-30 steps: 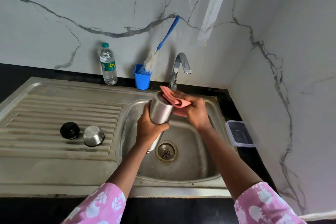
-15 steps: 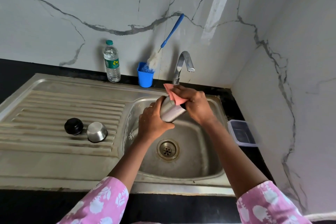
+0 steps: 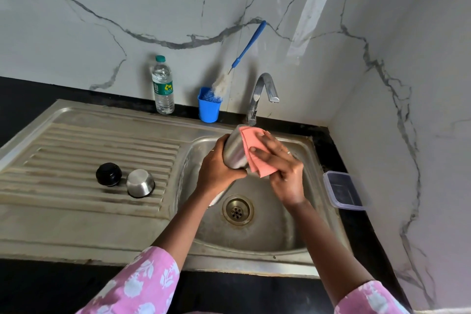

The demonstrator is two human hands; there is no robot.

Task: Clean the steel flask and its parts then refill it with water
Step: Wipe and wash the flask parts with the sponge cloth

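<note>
**Flask wiped over the sink**

The left hand [image 3: 219, 164] curls round the flask [image 3: 234, 151], holding it tilted above the basin of the sink [image 3: 257, 234], base end up toward the tap [image 3: 262, 92]. The right hand [image 3: 283, 168] presses a pink cloth [image 3: 254, 153] against the flask's side, fingers spread flat on it. On the drainboard, 2 parts sit just beside each other: black lid [image 3: 108, 174] and steel cup [image 3: 140, 183].
</note>
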